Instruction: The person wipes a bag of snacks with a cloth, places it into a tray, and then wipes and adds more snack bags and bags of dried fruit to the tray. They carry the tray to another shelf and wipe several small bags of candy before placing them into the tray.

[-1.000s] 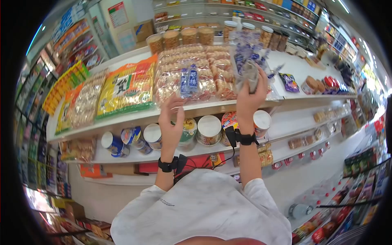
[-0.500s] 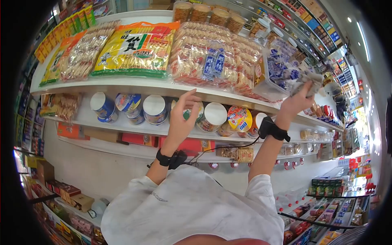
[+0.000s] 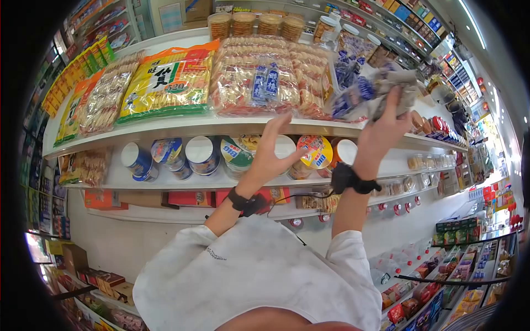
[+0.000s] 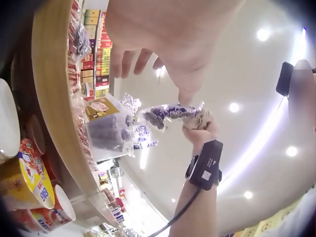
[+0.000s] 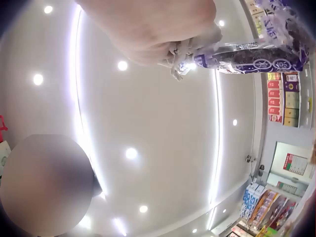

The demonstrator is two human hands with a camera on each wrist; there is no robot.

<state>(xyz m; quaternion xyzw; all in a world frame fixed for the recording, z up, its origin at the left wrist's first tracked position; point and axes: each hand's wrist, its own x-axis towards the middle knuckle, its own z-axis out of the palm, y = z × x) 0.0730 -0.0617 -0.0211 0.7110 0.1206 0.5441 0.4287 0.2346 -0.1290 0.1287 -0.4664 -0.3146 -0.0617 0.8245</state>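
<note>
My right hand [image 3: 383, 129] is raised over the right part of the upper shelf, gripping a crumpled grey cloth [image 3: 406, 84]. A purple-and-clear wrapped snack packet [image 5: 259, 59] sticks out from the same grip; its held end is hidden by the fingers. Beside it stands a clear plastic bin [image 4: 111, 136] with more purple-wrapped packets [image 3: 346, 70]. My left hand [image 3: 271, 157] is in front of the upper shelf's edge with fingers spread and thumb apart, holding nothing. Nearest to it on the upper shelf is a large clear bag of round crackers [image 3: 240, 83].
Along the upper shelf [image 3: 165, 129] lie a yellow-orange snack bag [image 3: 171, 80] and another cracker bag [image 3: 110, 91]. Round tubs [image 3: 269, 25] line its back. Cup noodles [image 3: 314, 151] stand on the shelf below, under the overhanging edge.
My right hand moved right with the cloth, then slightly back left, with a purple packet now clearly extending from it. My left hand moved right along the shelf edge. The head view shifted.
</note>
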